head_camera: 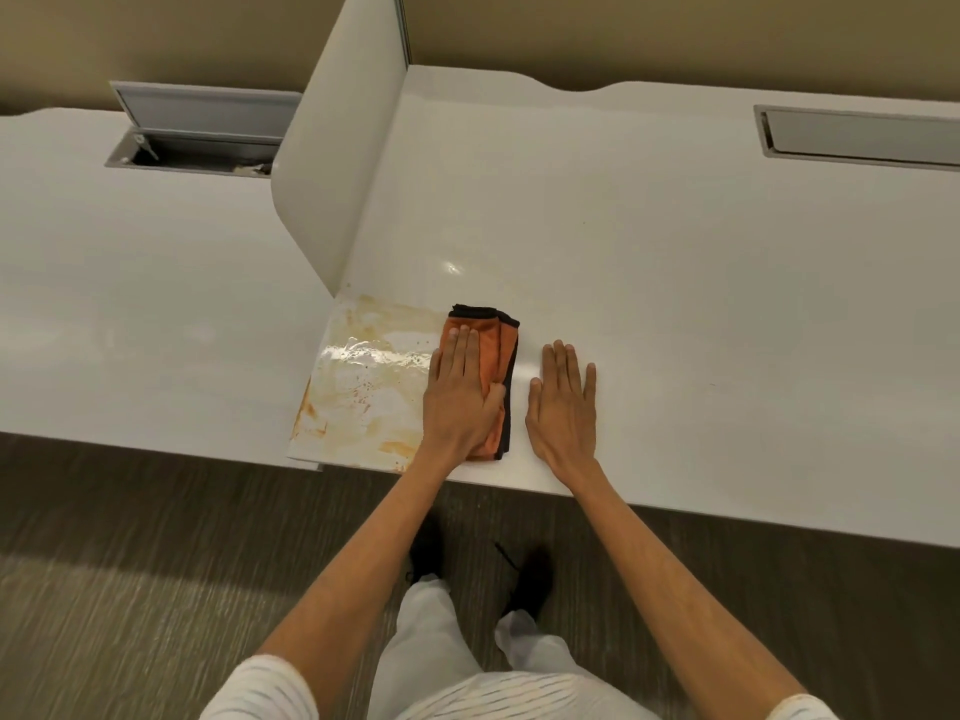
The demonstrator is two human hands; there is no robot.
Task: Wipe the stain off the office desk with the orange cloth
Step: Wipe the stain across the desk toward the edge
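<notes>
- Left hand point(460, 392): laid flat, palm down, on the orange cloth point(497, 345); fingers straight and together, pointed to 12 o'clock, thumb resting on the fabric. Nothing is gripped; the cloth is pressed.
- Right hand point(563, 402): laid flat on bare desk at 3 o'clock of the cloth, fingers straight and slightly spread, nothing held. A narrow strip of desk is seen between it and the cloth.
- Both forearms are stretched forward from the lower frame, bare below short striped sleeves.
- Orange cloth: folded into a long pad with a dark border, lying near the front edge of the desk point(675, 283), its far end showing beyond the left fingertips.
- Stain point(358, 392): orange-brown smears with a wet, glossy patch, spread at 9 o'clock of the cloth, touching its left side, over the desk's front left corner.
- Divider panel point(337, 163): white, upright, at 11 o'clock, ending just above the stain.
- Cable box point(197, 148): at 10 o'clock in the neighbouring desk, lid raised; interior dark, contents not made out.
- Cable hatch point(862, 140): at 2 o'clock, lid closed, flush.
- Carpet point(156, 563): grey-brown, at 6 o'clock; pale trousers and dark shoes are seen.
</notes>
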